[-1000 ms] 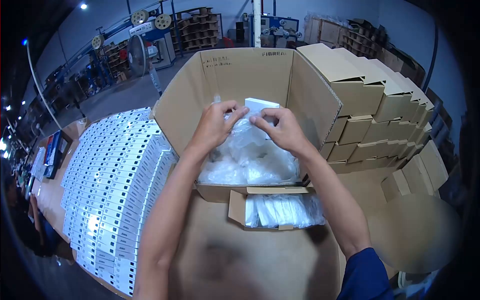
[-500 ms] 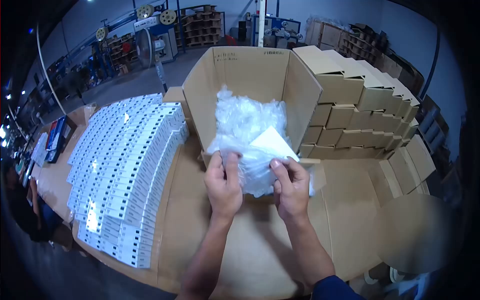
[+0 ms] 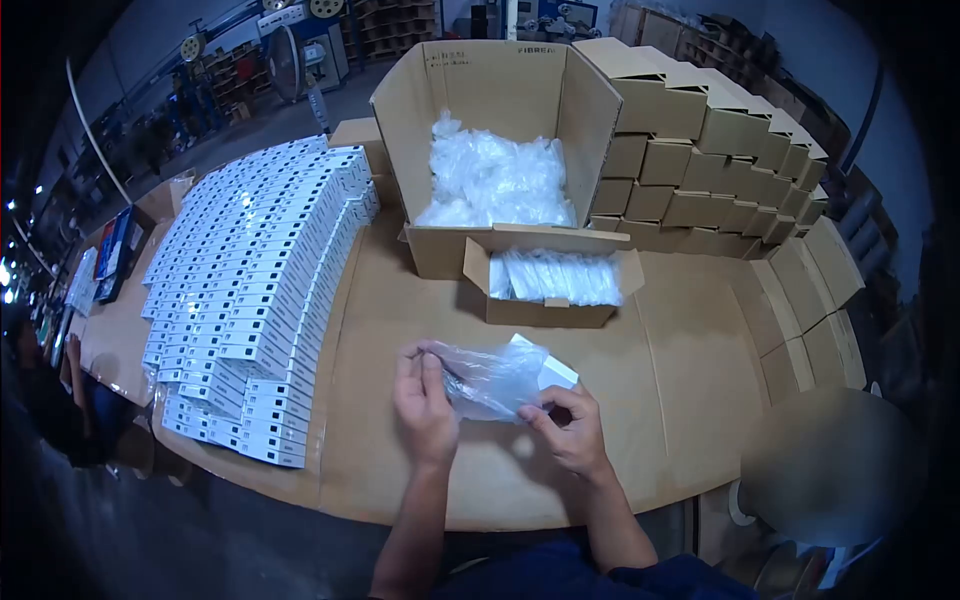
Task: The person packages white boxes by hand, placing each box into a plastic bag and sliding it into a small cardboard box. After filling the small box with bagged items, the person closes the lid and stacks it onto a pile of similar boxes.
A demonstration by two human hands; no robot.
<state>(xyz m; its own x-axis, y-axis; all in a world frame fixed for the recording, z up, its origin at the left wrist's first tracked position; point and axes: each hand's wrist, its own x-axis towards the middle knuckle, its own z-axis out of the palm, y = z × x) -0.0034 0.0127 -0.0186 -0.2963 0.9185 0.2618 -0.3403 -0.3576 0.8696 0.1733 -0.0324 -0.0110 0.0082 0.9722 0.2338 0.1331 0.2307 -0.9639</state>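
- Two points of contact on the clear plastic bag (image 3: pixel 485 378): one per hand, with the film drawn out between them over the surface (image 3: pixel 600 365).
- Fingers of the left hand (image 3: pixel 428 412): closed in a pinch on the film at the bag's 10 o'clock corner.
- Fingers of the right hand (image 3: pixel 574 432): closed on the film at the bag's 4 o'clock end, beside the near edge of the white item (image 3: pixel 558 375). Direct grip on the item: not possible to confirm under the film.
- Position of the white item: at the bag's right end, partly veiled by film, with a bare white face toward 1 o'clock.
- Bearing from the right fingers: just off the tips, toward 12 to 1 o'clock. Bearing from the left fingers: toward 3 o'clock, across the span of film. Nearer hand: right.
- Visible far edge of the item: slanted from 10 to 4 o'clock, roughly parallel to the line between the two pinches. Full long axis: hidden by film.
- Beyond the hands, at 12 o'clock: open small carton (image 3: pixel 553 315) with a row of wrapped items (image 3: pixel 560 278), then large carton (image 3: pixel 440 250) with loose plastic (image 3: pixel 500 175).
- At 10 o'clock: stacked white boxes (image 3: pixel 255 270). At 2 o'clock: stacked brown boxes (image 3: pixel 690 160).
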